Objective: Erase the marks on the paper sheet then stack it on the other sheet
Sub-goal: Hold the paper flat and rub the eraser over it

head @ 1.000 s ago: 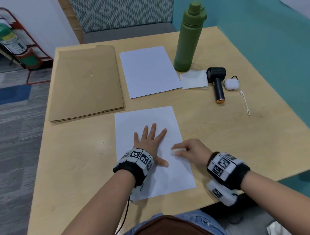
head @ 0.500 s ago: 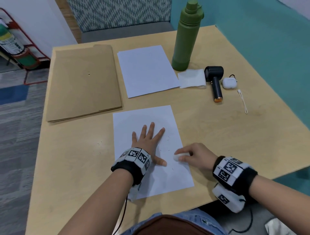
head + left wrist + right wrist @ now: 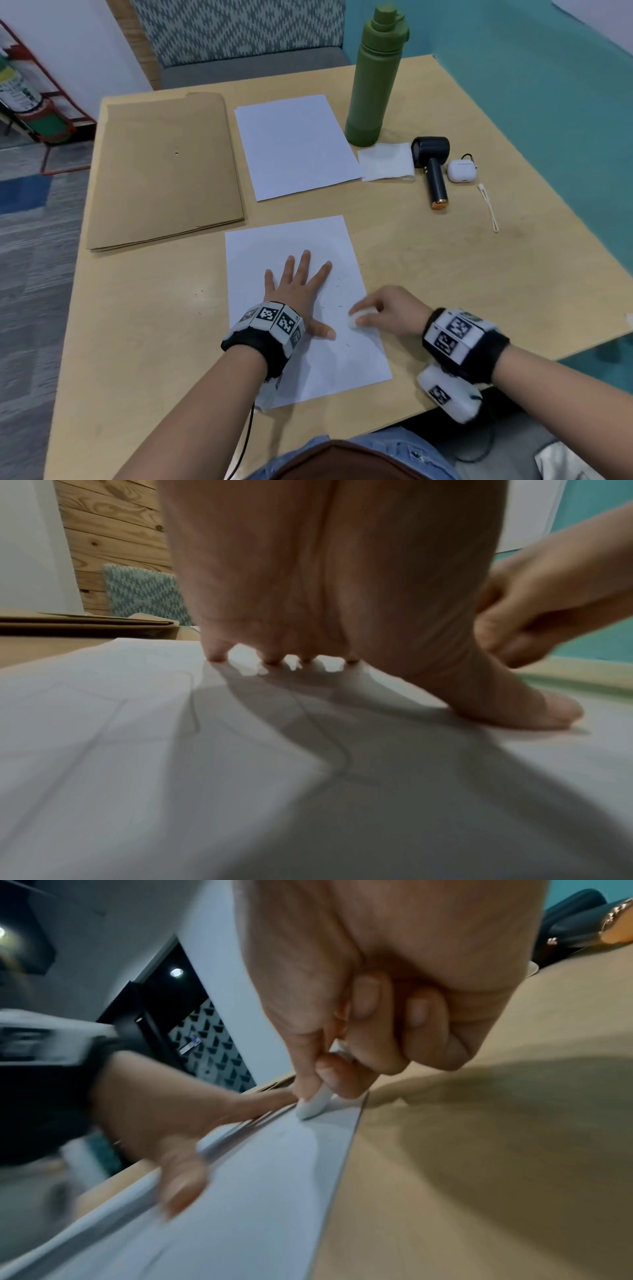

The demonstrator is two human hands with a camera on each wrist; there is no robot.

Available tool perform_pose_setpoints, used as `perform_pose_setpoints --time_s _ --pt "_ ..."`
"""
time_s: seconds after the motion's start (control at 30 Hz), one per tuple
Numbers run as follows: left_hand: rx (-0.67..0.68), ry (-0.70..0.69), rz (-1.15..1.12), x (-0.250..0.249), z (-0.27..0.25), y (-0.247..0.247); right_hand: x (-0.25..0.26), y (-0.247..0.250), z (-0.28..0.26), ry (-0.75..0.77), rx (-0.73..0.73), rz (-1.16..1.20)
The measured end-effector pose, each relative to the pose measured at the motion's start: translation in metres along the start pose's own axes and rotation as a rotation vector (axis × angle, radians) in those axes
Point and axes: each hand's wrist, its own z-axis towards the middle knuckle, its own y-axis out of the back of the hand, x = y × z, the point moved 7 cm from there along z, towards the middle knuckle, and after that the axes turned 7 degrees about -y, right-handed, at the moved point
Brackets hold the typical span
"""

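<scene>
I am seeing the left hand (image 3: 297, 287) lying flat with fingers spread, pressing down the paper sheet (image 3: 318, 366) near the table's (image 3: 137, 325) front edge, the right hand (image 3: 388, 313) pinching a white eraser (image 3: 356, 318) against the sheet's right edge, the other sheet (image 3: 294, 144) lying toward the far edge.

The worktop (image 3: 445, 267) was pale wood with a smooth, matt finish. The paper sheet (image 3: 291, 246) looked thin and matt white, and the eraser (image 3: 313, 1103) smooth and white. The green bottle (image 3: 371, 78) looked matt; the folders (image 3: 164, 168) were brown card.
</scene>
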Motion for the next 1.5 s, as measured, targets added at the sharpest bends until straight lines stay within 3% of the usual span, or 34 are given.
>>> perform_pose_setpoints --time_s 0.13,0.2,0.27,0.43,0.53,0.67,0.73,0.9,1.13,1.3,1.33,1.4,1.5 --pt "0.007 -0.002 0.008 0.000 0.000 0.000 0.022 0.038 0.036 -0.033 -0.270 0.168" --pt "0.009 0.003 0.010 0.000 0.000 0.000 0.024 0.041 0.042 -0.051 -0.336 0.221" --pt "0.006 0.003 0.000 0.000 0.001 0.000 0.022 0.031 0.035 -0.022 -0.286 0.170" --pt "0.002 0.002 -0.007 0.001 0.001 -0.001 0.011 -0.001 0.011 0.017 0.051 -0.041" --pt "-0.009 0.001 -0.005 0.001 0.001 0.000 0.026 0.020 0.033 0.025 -0.061 -0.045" --pt "-0.010 0.012 -0.005 0.001 0.000 0.000 0.034 0.034 0.045 -0.026 -0.275 0.166" --pt "-0.009 0.013 -0.015 0.001 0.001 0.000 0.028 0.022 0.032 -0.019 -0.252 0.140" --pt "-0.019 0.013 -0.027 0.002 -0.001 0.000 0.011 -0.004 0.013 -0.002 0.005 -0.010" --pt "-0.021 0.020 -0.023 0.002 -0.001 0.000 0.036 0.029 0.043 -0.025 -0.312 0.166" --pt "-0.037 0.015 -0.045 0.003 0.000 -0.002 0.024 -0.017 0.007 0.032 0.000 -0.034" --pt "-0.037 0.017 -0.043 0.004 0.000 -0.002 0.027 -0.015 0.008 0.037 0.009 -0.061" --pt "-0.040 0.019 -0.040 0.004 0.000 -0.001 0.039 0.002 0.021 0.044 -0.079 -0.057" --pt "-0.039 0.027 -0.037 0.004 0.000 -0.001 0.050 0.025 0.037 -0.008 -0.294 0.142"
